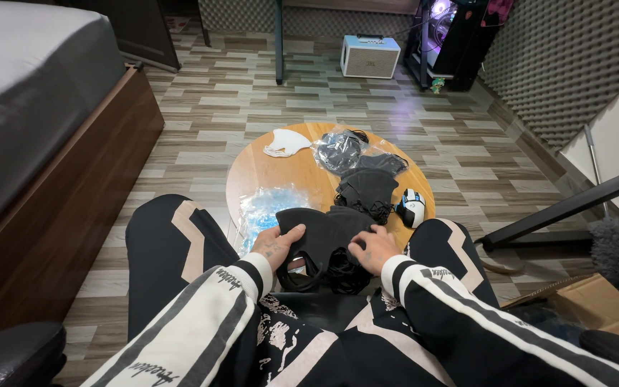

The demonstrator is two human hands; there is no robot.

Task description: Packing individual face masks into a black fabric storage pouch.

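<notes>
**A:** ok so what's going on with the hands here?

**B:** Both are down at the near edge of the round wooden table, between the knees. The left hand has its thumb on top of a black face mask and its fingers curled under the edge, so it's pinching it. The right hand lies mostly flat on the same mask, fingers bent loosely, pressing more than gripping. Can't tell if it's hooked the ear loops.

**A:** and the mask is where exactly?

**B:** Right at the table's near rim, with a tangle of black loops hanging off below it.

**A:** other stuff on the table?

**B:** More black masks stacked just behind, a clear bag of dark masks farther back, a white mask at the far left, a bluish plastic wrapper by the left hand, and a white computer mouse on the right edge.
</notes>
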